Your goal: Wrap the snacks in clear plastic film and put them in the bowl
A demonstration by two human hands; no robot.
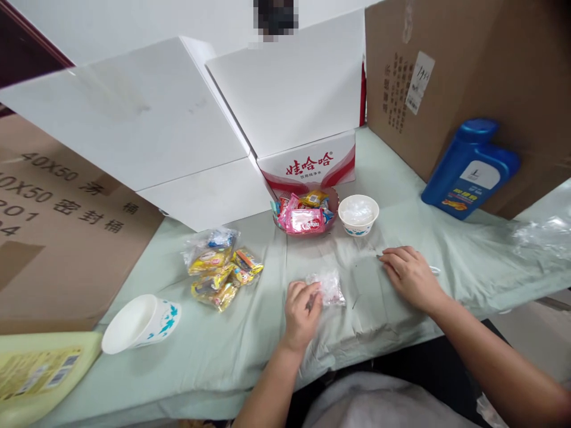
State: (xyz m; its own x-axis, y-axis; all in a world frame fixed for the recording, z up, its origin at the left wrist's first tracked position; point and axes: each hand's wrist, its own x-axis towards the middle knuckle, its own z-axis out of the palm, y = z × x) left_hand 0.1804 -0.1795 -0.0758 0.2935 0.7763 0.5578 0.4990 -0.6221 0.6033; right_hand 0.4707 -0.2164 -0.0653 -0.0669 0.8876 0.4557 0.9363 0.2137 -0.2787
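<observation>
My left hand (304,315) rests on the cloth with curled fingers, closed on the left edge of a small clear plastic bag (331,289). What the bag holds is too blurred to tell. To the right, my right hand (408,278) lies low over the cloth, its fingers together and pointing left. A tiny dark bit shows at its fingertips, too small to name. Beyond the hands stand a pink glass bowl (279,223) of wrapped sweets and a paper bowl (358,229) with clear plastic inside. Left of my left hand lies a pile of yellow-wrapped snacks (218,276) in clear bags.
A tipped white paper bowl (163,321) and a pale yellow bottle (40,374) lie at the left. White boxes (307,89) line the back. A blue bottle (470,169) leans by a large cardboard box (446,71) at the right; crumpled clear plastic (544,235) lies beyond.
</observation>
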